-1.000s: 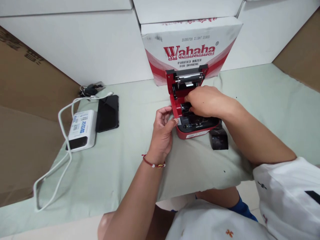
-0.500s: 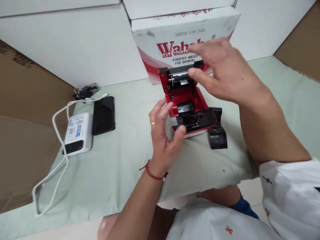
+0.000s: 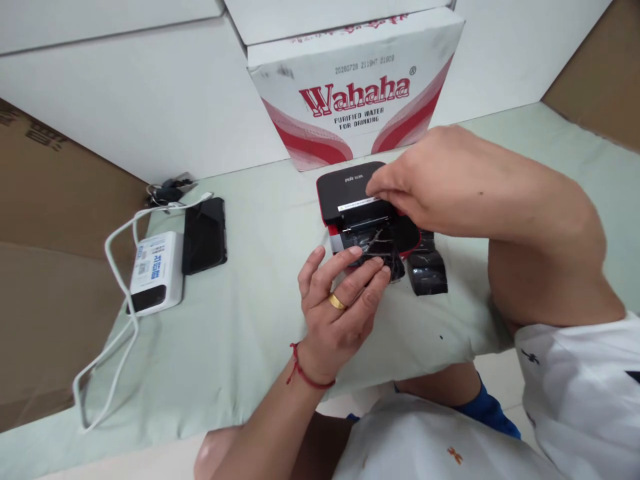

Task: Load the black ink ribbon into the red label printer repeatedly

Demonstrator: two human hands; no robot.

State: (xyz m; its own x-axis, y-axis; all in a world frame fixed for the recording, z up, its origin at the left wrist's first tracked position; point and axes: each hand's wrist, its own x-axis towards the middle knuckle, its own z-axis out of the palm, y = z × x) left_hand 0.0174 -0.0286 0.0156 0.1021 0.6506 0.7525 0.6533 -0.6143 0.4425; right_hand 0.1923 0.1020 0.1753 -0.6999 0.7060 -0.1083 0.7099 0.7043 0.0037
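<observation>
A small red-and-black device (image 3: 350, 180) with a hinged lid stands on the cloth-covered table, its black lid tilted down over the front part. My right hand (image 3: 430, 177) has its fingertips pressed together on the lid's right side. Crumpled shiny black film (image 3: 373, 240) comes out from beneath the lid's front edge. On this film lie the bent fingers of my left hand (image 3: 340, 307), with the thumb hidden underneath. Another strip of black film (image 3: 429, 272) sticks out on the device's right side and rests on the table.
Behind the device stands a white-and-red water carton (image 3: 355, 87). To the left lie a white power bank (image 3: 157, 270) with a white cable (image 3: 113, 247), a black phone (image 3: 205, 237) and keys (image 3: 167, 193). Brown cardboard (image 3: 55, 267) borders the green cloth (image 3: 260, 280) on the left.
The device's raised lid has come down toward me. My right hand has moved lower and closed on it. My left hand has turned palm down, from the device's side onto the black film.
</observation>
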